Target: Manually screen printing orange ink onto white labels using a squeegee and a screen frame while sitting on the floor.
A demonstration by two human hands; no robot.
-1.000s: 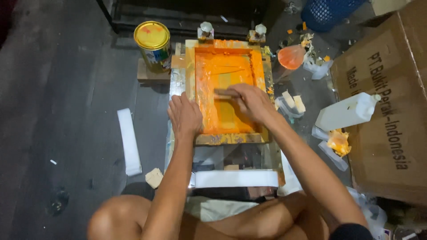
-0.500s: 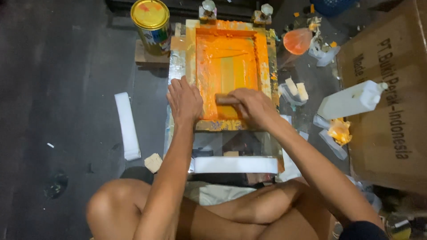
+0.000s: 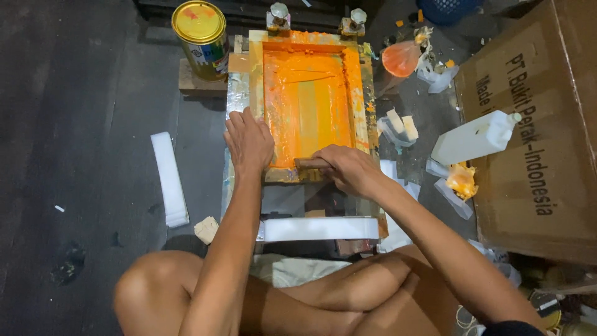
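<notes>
The right hand [image 3: 348, 169] was clenched around a wooden squeegee [image 3: 309, 163] at the 6 o'clock edge of the orange printing screen [image 3: 308, 99]. The left hand [image 3: 249, 142] lay flat, fingers spread, pressing the frame's corner at 7 o'clock; a yellow-lidded tin [image 3: 200, 34] stood at 10 o'clock.

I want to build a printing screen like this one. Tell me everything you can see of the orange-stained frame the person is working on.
The screen frame is a rectangular frame, apparently wood, lying flat, its mesh and inner edges coated in wet orange ink with paler streaks down the middle. Two metal clamps grip its far end. The left hand presses flat on its near left corner; the right hand holds a wooden-handled squeegee at its near edge. Silvery tape lines its left side.
</notes>
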